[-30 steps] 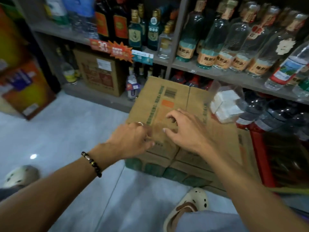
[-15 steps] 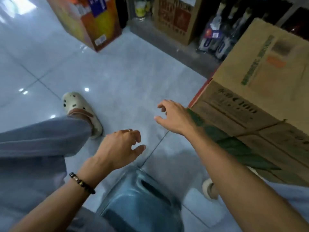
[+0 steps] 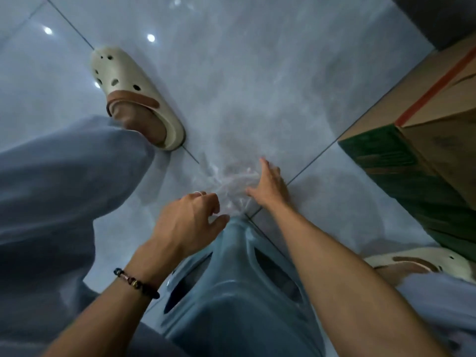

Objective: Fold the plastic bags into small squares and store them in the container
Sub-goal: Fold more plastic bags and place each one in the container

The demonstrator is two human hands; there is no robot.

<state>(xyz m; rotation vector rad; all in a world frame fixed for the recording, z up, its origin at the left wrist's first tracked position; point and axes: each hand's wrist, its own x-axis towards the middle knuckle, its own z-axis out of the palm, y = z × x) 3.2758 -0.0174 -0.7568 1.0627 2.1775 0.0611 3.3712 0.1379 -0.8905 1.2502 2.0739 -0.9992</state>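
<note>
A pile of clear, crumpled plastic bags lies on the grey tiled floor just in front of a blue plastic stool. My right hand reaches down to the pile with fingers spread, touching its right side. My left hand hovers over the near edge of the pile, fingers loosely curled, holding nothing that I can see. The container is out of view.
A stack of cardboard boxes stands at the right. My left foot in a cream clog is at the upper left, my right clog at the lower right. Grey trouser legs fill the left side.
My view has swung from the top of the cardboard box down to the floor. Both hands left the box and dropped toward the plastic bags in front of the stool.
</note>
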